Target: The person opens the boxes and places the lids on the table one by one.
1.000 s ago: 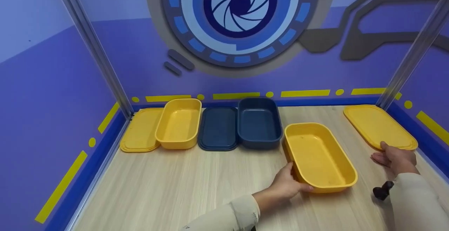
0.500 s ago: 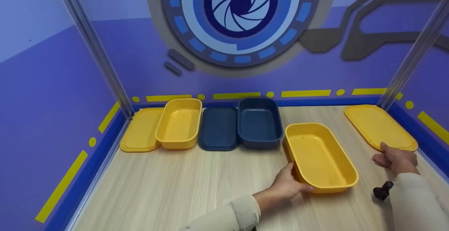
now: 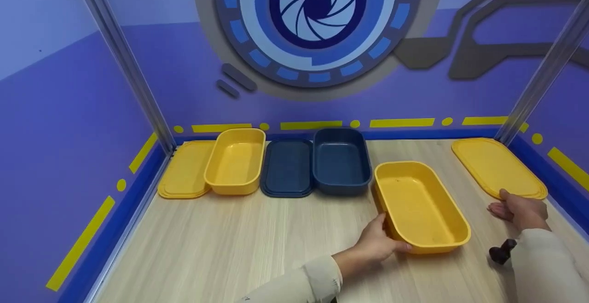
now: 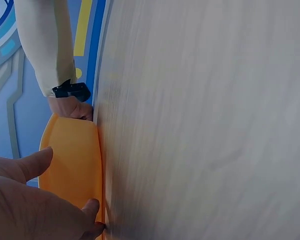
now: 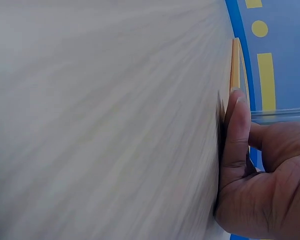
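Observation:
A yellow rectangular container [image 3: 421,211] stands on the table at right of centre, its inside bare. My left hand [image 3: 370,243] holds its near left corner, thumb along the front wall and fingers at the left side. In the left wrist view that hand [image 4: 45,200] spans the container's wall [image 4: 72,160]. A flat yellow lid [image 3: 499,165] lies at the far right. My right hand [image 3: 522,208] is at the lid's near edge, one fingertip against it. In the right wrist view, the fingers [image 5: 236,140] reach the lid's edge [image 5: 235,60]; whether they pinch it is unclear.
Along the back wall, left to right, lie another yellow lid [image 3: 186,169], a smaller yellow container [image 3: 235,160], a dark blue lid [image 3: 287,167] and a dark blue container [image 3: 341,160]. Printed panels [image 3: 294,105] with metal corner posts [image 3: 122,63] enclose the wooden table [image 3: 257,247].

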`<state>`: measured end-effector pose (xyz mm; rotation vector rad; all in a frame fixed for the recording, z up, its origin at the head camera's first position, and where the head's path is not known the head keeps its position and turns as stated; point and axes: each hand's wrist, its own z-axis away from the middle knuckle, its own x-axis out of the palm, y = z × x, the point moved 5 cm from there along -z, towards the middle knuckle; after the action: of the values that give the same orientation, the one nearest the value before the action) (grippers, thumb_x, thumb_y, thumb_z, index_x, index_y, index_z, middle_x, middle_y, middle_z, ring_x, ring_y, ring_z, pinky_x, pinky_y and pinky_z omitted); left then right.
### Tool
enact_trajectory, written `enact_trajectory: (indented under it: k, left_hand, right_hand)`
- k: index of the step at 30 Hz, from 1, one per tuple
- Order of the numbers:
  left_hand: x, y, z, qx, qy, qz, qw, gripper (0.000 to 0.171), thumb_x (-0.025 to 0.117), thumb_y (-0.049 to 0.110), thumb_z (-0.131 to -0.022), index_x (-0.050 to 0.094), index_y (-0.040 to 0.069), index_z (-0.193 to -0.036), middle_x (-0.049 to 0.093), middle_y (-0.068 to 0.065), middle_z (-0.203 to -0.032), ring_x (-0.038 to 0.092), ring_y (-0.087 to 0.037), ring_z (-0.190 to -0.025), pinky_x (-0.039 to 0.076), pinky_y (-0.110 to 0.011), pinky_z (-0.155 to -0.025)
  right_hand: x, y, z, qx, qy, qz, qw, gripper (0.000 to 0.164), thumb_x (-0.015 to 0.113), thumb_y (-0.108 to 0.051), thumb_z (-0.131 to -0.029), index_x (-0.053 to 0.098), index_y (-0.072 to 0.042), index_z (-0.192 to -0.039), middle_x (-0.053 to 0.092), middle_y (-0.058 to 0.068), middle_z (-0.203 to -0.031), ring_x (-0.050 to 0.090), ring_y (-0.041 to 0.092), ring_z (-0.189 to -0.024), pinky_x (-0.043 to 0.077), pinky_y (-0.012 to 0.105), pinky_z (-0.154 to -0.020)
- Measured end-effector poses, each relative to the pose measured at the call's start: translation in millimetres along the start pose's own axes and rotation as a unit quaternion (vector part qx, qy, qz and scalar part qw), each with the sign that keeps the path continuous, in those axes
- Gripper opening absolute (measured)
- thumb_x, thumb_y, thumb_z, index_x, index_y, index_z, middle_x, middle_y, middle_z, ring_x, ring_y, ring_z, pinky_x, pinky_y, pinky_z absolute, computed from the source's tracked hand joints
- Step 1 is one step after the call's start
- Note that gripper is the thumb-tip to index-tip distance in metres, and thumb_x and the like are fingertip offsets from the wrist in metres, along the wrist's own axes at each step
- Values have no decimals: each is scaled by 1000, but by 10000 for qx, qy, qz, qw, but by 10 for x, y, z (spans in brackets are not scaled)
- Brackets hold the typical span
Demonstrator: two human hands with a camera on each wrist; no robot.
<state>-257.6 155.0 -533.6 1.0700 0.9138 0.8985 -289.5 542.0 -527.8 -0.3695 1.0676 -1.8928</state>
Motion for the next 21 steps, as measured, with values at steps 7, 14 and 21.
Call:
enact_trajectory:
  k: [7, 14, 21]
  left_hand:
    - [3, -18, 5, 31, 24, -36, 10000, 80, 94, 0, -75, 58, 11, -146, 65, -4, -148, 57, -21, -144, 41, -43, -127]
    - [-6, -43, 3, 12, 11, 3, 10000, 83, 94, 0, -75, 56, 10, -148, 63, -6, -151, 56, -23, -146, 41, -43, -127]
    - [3, -6, 0, 144, -9, -59, 9999, 81, 95, 0, -74, 58, 12, -145, 66, -3, -146, 58, -20, -142, 42, -42, -126]
  right_hand:
    - [-41, 82, -227, -47, -348, 512, 9981, 40, 43, -47, -112, 55, -9, -115, 77, 1, -69, 81, 17, -73, 65, 28, -76]
    - [162, -46, -71, -1053, -1415, 1988, 9640, 87, 37, -62, -110, 41, 15, -148, 81, -2, -88, 81, 12, -84, 66, 31, -84]
    - [489, -131, 478, -3149, -2252, 2855, 8767, 78, 41, -57, -112, 39, 7, -157, 75, -5, -134, 74, -4, -109, 63, 25, -93]
